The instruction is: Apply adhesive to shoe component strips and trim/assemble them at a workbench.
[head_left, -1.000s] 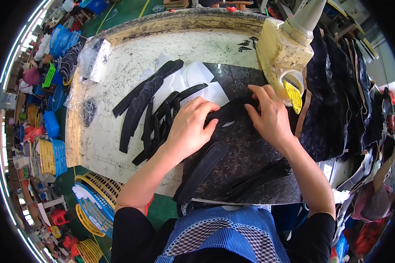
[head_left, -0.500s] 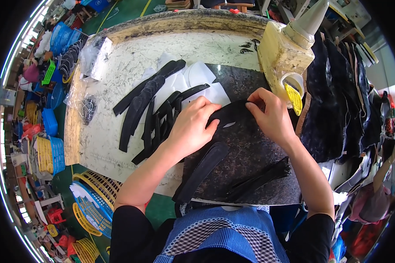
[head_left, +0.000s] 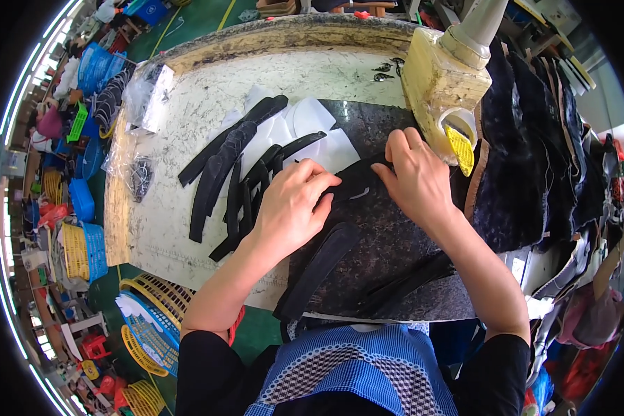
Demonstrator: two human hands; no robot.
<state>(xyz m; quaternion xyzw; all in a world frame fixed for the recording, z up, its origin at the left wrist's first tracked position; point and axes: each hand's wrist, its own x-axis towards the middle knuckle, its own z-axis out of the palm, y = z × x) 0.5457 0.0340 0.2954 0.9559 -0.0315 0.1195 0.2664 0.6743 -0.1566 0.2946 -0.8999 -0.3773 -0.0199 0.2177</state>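
A curved black strip, perhaps fabric or leather (head_left: 357, 179), stretches between my hands above a dark speckled board (head_left: 388, 236). Its left end is pinched between the thumb and fingers of my left hand (head_left: 292, 204). My right hand (head_left: 417, 173) has its bent fingers and thumb closed at the strip's other end; the fingertips are partly hidden. A small pale curved patch shows on the strip's lower edge. Below my left hand lies another curved black strip (head_left: 319, 270), and a bundle of thin black pieces (head_left: 402, 284) rests nearer my right forearm.
Several black strips (head_left: 222, 156) and white cut sheets (head_left: 305, 119) lie left of the board. A yellowed machine head (head_left: 440, 76) with a yellow guard stands at the right. Dark hides (head_left: 516, 187) hang beside it. Plastic baskets (head_left: 149, 333) stand at lower left.
My left hand has shifted slightly left and down. The fingers of my right hand have moved up and curled over the strip's right end, which tilts a little more.
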